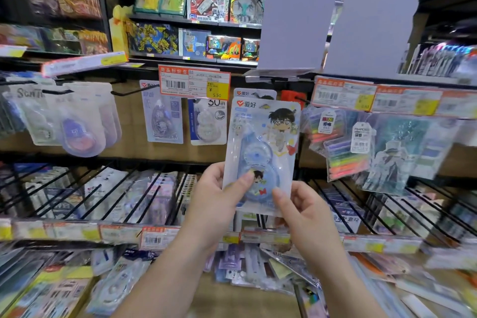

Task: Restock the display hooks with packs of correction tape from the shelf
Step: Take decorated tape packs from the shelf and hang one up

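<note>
**Both hands on one pack of correction tape, held up before the hooks**

From my seat I see both hands raised in front of the display. The left hand (214, 193) grips the pack of correction tape (260, 155) along its lower left edge, thumb pressed on the clear blister over the tape dispenser. The right hand (302, 212) pinches the pack's bottom right corner, its thumb lying on the front. So both hands are clamped on the same pack, close together, one on each side of its lower end.

The pack stands nearly upright, tilted a little to the right, with a cartoon figure printed on its light blue card. Its top edge overlaps a similar pack (254, 94) hanging directly behind it. To the left hang two more tape packs (165, 116), partly covered by an orange price tag (195, 84) marked 5.50. Further left, a cluster of blister packs (77, 121) hangs from a black hook (131, 91). To the right hang packs of coloured pens (343, 155). Below, a wire-divided shelf (108, 191) holds more stationery, too blurred for me to tell apart.
</note>
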Motion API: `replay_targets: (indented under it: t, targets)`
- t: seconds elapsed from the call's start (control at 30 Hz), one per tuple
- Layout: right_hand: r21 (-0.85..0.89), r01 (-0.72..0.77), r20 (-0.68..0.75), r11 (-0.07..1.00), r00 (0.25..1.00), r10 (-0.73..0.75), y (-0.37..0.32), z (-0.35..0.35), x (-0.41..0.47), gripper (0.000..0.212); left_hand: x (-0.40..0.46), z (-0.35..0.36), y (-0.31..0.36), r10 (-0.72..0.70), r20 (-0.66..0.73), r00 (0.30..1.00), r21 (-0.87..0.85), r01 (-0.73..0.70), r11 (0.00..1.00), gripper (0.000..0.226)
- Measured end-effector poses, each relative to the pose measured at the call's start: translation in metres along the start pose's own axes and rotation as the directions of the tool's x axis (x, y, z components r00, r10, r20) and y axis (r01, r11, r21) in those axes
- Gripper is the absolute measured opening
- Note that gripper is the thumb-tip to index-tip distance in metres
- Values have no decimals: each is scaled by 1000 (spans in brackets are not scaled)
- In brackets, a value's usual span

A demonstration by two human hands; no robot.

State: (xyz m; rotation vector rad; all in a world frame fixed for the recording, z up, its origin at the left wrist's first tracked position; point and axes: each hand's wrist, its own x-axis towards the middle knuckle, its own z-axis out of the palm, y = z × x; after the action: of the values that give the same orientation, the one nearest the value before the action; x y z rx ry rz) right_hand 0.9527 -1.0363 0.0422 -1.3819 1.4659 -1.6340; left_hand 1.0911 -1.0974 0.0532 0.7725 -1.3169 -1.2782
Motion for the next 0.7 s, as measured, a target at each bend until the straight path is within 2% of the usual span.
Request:
replay_targets:
  t: [0.43, 0.7]
  targets:
    - [2, 26, -14, 1000, 1000, -26, 4, -3, 15, 10, 15, 6, -3, -19, -13, 1000, 12, 19, 1000, 29]
    - [-289, 21, -47, 957, 998, -36, 16, -6, 32, 16, 28, 8, -13, -12, -41, 999, 70, 14, 997, 21]
